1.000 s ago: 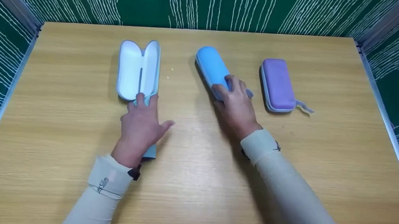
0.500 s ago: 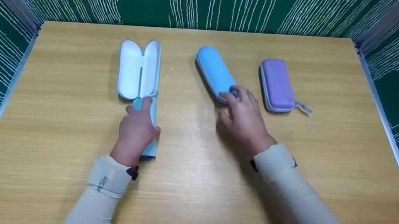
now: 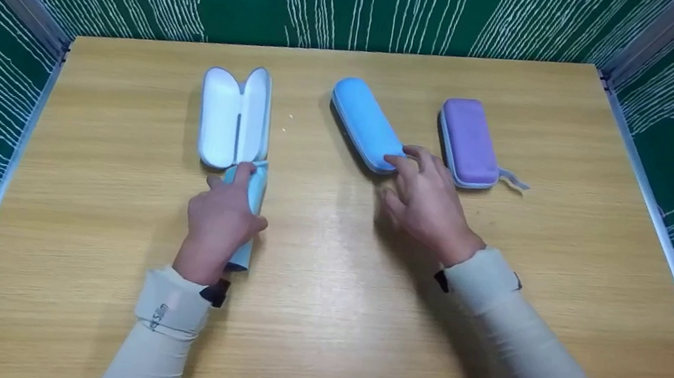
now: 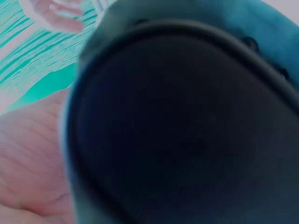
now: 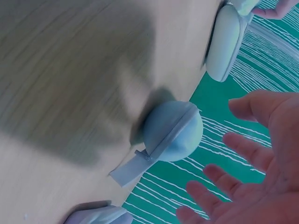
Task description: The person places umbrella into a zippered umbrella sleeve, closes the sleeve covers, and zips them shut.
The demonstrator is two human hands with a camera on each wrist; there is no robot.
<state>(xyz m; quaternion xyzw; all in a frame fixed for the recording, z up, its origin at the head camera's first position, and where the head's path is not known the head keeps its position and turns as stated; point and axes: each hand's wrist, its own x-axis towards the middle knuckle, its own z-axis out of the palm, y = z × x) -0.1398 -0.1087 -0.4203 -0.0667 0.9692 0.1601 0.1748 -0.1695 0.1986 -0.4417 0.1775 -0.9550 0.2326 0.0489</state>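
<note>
My left hand [image 3: 222,219] grips a light blue folded compact umbrella [image 3: 254,197], index finger laid along it and thumb at its right side. Its dark round end [image 4: 177,126], with a rim and small black tips beside it, fills the left wrist view. The umbrella's far end meets the near end of an open zip case [image 3: 221,120] with white lining. My right hand [image 3: 430,205] hovers with relaxed fingers by the near end of a closed blue zip case [image 3: 363,120]. In the right wrist view, its spread fingers [image 5: 247,151] stand apart from that blue case [image 5: 170,133].
To the right of the blue case lies a closed purple zip case [image 3: 467,141] with a grey strap. All rest on a wooden table [image 3: 319,318]. Green walls [image 3: 363,1] with white lines rise at the back and sides. Tiny white specks lie between the cases.
My right hand has drawn back to the lower right off the blue case. My left hand has closed round the umbrella, whose near end has swung slightly left.
</note>
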